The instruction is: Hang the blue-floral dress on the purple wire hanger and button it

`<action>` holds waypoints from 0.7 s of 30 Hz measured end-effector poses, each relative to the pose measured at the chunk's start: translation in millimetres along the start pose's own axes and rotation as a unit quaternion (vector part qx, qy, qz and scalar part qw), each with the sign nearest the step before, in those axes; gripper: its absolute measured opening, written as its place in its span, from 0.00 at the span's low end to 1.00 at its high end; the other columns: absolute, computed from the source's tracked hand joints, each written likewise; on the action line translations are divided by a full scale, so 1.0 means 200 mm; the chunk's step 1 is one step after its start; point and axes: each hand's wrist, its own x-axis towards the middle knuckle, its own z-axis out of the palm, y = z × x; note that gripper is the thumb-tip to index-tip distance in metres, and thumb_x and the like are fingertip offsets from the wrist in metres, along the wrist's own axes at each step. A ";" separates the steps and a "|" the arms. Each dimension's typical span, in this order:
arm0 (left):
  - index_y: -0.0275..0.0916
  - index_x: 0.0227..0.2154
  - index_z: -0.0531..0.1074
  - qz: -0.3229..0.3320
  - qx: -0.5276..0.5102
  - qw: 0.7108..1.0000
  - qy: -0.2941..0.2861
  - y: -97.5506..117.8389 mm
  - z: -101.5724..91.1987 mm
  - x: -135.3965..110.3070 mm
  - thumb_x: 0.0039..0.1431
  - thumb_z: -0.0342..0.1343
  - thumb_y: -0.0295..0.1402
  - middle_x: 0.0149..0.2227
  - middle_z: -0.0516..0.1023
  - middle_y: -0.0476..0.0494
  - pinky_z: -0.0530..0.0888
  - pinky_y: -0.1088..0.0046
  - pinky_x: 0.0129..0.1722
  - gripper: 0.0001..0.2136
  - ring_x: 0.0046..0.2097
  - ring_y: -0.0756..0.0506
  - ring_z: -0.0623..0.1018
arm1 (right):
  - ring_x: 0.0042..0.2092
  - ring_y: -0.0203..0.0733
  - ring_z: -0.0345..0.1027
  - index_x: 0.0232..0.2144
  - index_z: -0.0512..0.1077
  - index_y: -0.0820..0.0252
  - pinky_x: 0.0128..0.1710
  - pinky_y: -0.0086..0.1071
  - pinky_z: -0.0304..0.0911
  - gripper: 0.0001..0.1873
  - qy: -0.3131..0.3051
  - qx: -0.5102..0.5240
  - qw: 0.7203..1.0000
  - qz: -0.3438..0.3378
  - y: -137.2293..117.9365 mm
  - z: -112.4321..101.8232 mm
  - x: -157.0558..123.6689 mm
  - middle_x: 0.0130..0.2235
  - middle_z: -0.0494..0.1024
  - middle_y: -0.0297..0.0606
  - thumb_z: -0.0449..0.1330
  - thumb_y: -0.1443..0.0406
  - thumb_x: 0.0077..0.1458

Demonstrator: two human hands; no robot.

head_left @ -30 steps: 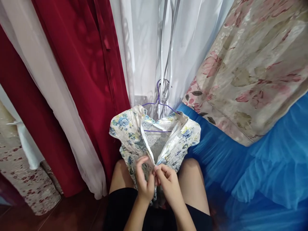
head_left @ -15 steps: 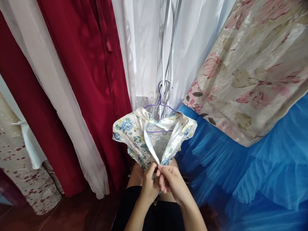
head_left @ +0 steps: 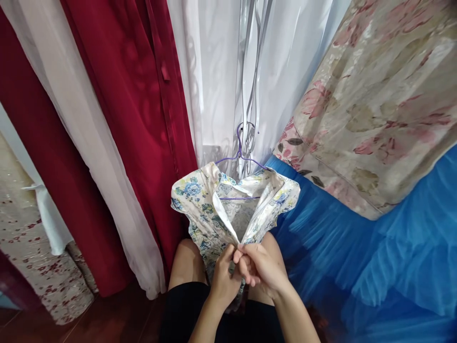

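Observation:
A white floral dress [head_left: 200,209] with blue and yellow flowers hangs on a purple hanger [head_left: 239,143] in front of me, its neckline gaping in a V. At the bottom of that V my left hand [head_left: 225,276] pinches one edge of the opening. Close against it, my right hand [head_left: 259,264] grips the other edge between thumb and finger. The two hands touch or nearly touch. Whatever fastening lies between the fingertips is hidden. The lower part of the dress drops between my knees, behind my hands.
Dark red fabric [head_left: 143,143] and pale sheer cloth [head_left: 82,119] hang at the left. White fabric [head_left: 214,71] with dangling ribbons is behind the hanger. To the right hang a pink-flowered garment [head_left: 385,114] and blue tulle [head_left: 392,252]. Dark red floor tiles [head_left: 121,319] show below.
The dress and hanger appear slightly further right and lower in view. My knees have spread apart, showing more of the dress between them. Both hands keep their pinch at the V.

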 end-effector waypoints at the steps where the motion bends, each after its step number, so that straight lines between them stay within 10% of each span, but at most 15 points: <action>1: 0.42 0.35 0.70 0.002 0.003 1.000 -0.001 0.00 -0.01 0.00 0.57 0.57 0.28 0.33 0.75 0.47 0.69 0.71 0.38 0.04 0.36 0.44 0.75 | 0.10 0.28 0.57 0.24 0.76 0.67 0.10 0.19 0.42 0.23 -0.011 -0.020 1.000 -0.011 -0.06 0.01 0.01 0.12 0.72 0.36 0.64 0.50 0.53; 13: 0.41 0.24 0.58 0.031 0.085 0.996 0.006 0.00 0.01 -0.02 0.57 0.53 0.27 0.24 0.61 0.52 0.63 0.73 0.31 0.10 0.28 0.48 0.66 | 0.13 0.24 0.52 0.31 0.78 0.69 0.10 0.15 0.39 0.15 -0.058 0.053 0.997 -0.019 -0.88 0.21 0.20 0.13 0.66 0.25 0.53 0.70 0.64; 21: 0.41 0.32 0.69 0.053 0.106 0.992 -0.047 0.10 -0.11 0.10 0.63 0.56 0.32 0.30 0.72 0.47 0.70 0.71 0.39 0.04 0.35 0.45 0.73 | 0.15 0.28 0.61 0.34 0.79 0.67 0.13 0.18 0.47 0.18 -0.095 -0.038 0.991 -0.089 -0.82 0.24 0.13 0.16 0.72 0.30 0.52 0.62 0.66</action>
